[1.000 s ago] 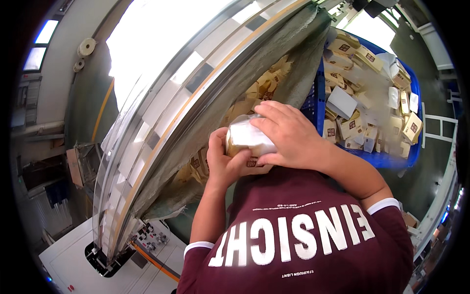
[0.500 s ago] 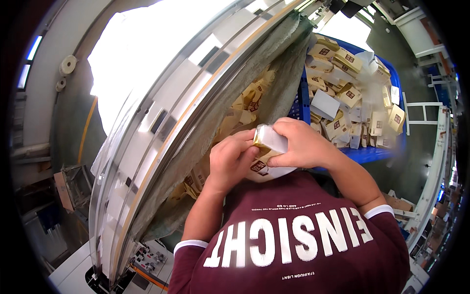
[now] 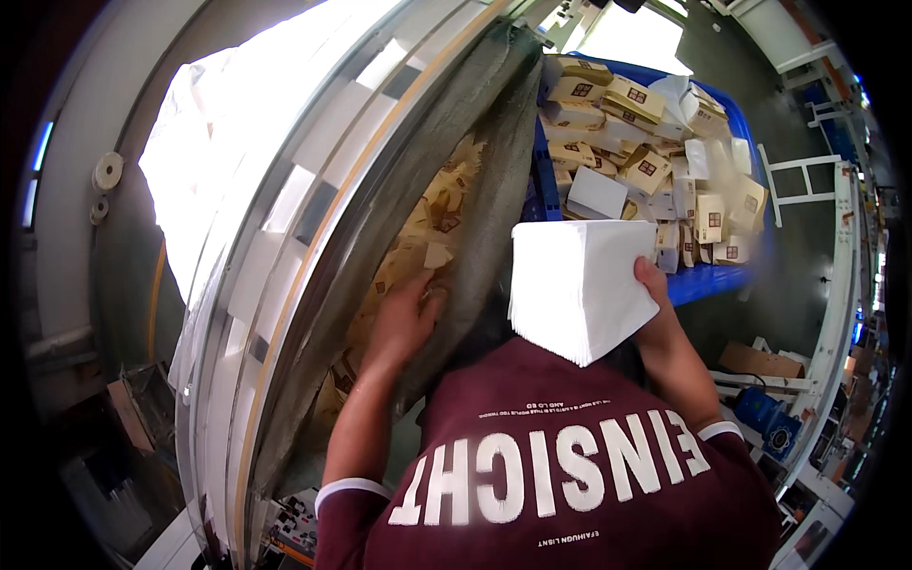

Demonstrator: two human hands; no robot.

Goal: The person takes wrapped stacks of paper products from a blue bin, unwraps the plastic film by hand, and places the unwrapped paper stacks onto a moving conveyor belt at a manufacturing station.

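My right hand [image 3: 657,309] grips the right edge of a thick stack of white paper tissues [image 3: 581,280], thumb on its near face and the other fingers hidden behind. Bare of any wrapper, the stack is held up in front of my chest with its layered lower edges showing. To the left, my left hand [image 3: 404,318] reaches into the mouth of a grey-green cloth sack [image 3: 489,199]. Its thumb and forefinger are apart, with nothing visible between them. Crumpled cream-and-gold wrappers [image 3: 442,204] lie inside the sack around that hand.
A blue crate [image 3: 708,282] at the far right is heaped with cream-and-gold tissue packs [image 3: 646,169] and some bare white stacks. Along the left runs a long machine frame with a clear rail [image 3: 328,180]. A white metal rack [image 3: 807,180] stands beyond the crate.
The wrapped pack that both hands held is now a bare white stack in my right hand alone. My left hand has let go and moved left and down into the sack.
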